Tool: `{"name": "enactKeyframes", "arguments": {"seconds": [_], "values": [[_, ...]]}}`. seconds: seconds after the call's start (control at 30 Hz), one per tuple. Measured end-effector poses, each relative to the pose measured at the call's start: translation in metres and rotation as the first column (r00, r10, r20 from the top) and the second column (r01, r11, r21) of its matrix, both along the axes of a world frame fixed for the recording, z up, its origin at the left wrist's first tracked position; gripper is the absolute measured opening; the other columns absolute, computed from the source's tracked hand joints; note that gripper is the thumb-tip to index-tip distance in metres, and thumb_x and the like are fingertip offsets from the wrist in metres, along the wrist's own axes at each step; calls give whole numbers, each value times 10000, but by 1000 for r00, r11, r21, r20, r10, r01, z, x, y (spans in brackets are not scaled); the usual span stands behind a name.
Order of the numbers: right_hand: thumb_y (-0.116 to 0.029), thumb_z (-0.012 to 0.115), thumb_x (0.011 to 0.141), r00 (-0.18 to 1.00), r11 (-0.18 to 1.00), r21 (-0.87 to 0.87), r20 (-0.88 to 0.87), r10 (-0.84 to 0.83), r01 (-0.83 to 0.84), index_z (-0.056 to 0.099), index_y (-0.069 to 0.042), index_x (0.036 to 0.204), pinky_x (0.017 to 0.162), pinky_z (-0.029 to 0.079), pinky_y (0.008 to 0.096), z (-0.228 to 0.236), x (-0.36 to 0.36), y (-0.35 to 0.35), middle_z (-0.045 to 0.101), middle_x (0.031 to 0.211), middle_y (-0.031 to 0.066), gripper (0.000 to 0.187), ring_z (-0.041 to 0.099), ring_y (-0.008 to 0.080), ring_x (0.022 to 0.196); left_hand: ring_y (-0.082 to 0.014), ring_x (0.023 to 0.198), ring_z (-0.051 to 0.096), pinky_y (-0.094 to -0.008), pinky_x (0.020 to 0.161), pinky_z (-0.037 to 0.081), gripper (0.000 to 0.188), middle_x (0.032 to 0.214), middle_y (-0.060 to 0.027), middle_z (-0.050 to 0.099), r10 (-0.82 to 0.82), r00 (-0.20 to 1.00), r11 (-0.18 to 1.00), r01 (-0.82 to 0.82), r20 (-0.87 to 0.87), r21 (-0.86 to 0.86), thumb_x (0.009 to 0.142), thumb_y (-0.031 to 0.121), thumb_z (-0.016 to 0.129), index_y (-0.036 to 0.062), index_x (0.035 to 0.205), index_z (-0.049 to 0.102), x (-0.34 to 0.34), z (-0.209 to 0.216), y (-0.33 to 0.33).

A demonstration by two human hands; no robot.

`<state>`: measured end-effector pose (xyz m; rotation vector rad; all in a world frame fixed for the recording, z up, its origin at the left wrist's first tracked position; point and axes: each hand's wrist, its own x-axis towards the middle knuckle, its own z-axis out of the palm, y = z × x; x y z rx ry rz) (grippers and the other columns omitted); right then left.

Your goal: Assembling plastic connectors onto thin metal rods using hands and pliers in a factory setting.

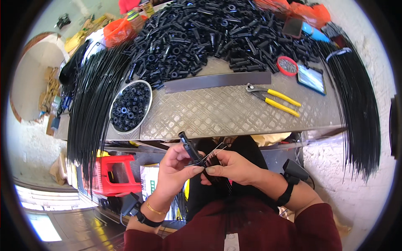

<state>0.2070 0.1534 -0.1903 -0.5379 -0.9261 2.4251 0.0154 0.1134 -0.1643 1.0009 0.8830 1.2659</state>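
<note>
My left hand (173, 169) is closed on a black plastic tube (189, 146), which tilts up and away to the left above the fingers. Close against it, my right hand (236, 166) pinches thin dark strands (214, 157) between thumb and fingers. Both thumbs nearly meet at the tube's lower end, where the strands cross it. Just how strands and tube join there is too small to make out. The hands are above my lap, in front of the table's near edge.
On the table (188, 113) lie a heap of black tubes (201, 35), a flat metal bar (217, 82) and yellow-handled pliers (282, 104). A bowl (151, 98) holds black rings; a red dish (296, 68) holds small metal pieces. Long black strands (94, 100) hang over both ends. Below left stands a red stool (129, 173).
</note>
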Motion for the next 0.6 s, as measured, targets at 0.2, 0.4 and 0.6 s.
{"name": "enactKeyframes", "arguments": {"seconds": [0.2, 0.4, 0.6], "values": [[-146, 626, 902, 1000, 996, 86, -9, -16, 16, 545, -10, 1022, 721, 525, 256, -2, -4, -5, 642, 870, 71, 199, 628, 117, 790, -163, 919, 618, -304, 787, 531, 355, 1026, -84, 630, 29, 998, 997, -24, 64, -72, 742, -29, 736, 34, 1031, 539, 2, -1, -7], [-160, 653, 884, 1000, 997, 68, -1, -26, 26, 585, -5, 948, 706, 515, 243, -2, -1, -6, 646, 820, 54, 181, 622, 108, 768, -142, 885, 623, -280, 805, 507, 346, 966, -58, 643, 24, 997, 1000, -25, -78, -13, 731, -30, 745, 43, 1009, 552, 4, 7, -4], [-183, 668, 875, 1000, 1000, 25, -27, -5, 5, 611, -9, 907, 705, 495, 238, -1, 8, -4, 653, 814, 55, 186, 617, 101, 742, -126, 813, 564, -253, 725, 455, 397, 887, -38, 597, 59, 998, 997, -59, 0, -58, 674, 89, 821, 26, 975, 569, 17, 6, -5]]}}
